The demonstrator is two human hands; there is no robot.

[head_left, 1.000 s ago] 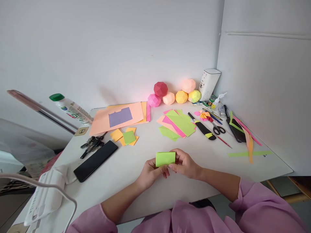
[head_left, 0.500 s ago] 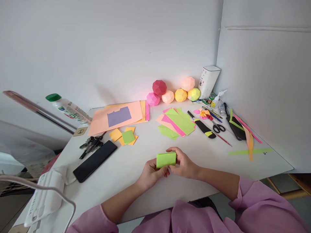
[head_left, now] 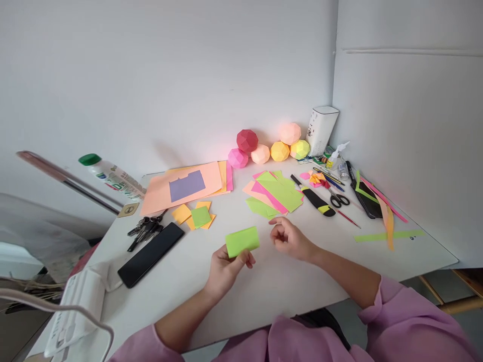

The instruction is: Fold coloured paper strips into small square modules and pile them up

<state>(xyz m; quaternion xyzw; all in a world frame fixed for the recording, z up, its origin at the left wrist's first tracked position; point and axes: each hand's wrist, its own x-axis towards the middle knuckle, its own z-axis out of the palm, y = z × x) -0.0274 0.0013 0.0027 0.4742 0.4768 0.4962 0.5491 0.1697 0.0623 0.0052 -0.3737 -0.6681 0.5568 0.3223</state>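
A folded piece of lime-green paper is pinched in my left hand, thumb in front and fingers behind, held above the front middle of the table. To its right, apart from the paper, is my right hand. Its index finger points left while the other fingers are loosely curled, and nothing shows in it. Beyond my right hand lies a pile of green, pink and peach paper sheets. Small yellow-orange squares with a green square on top lie farther left.
A black phone and keys lie at left, near a green-capped bottle. Faceted paper balls stand along the wall. A utility knife, scissors and paper strips lie at right.
My right hand has let go of the green paper and moved slightly right. My left hand has carried the paper a little to the left, and the paper is now tilted.
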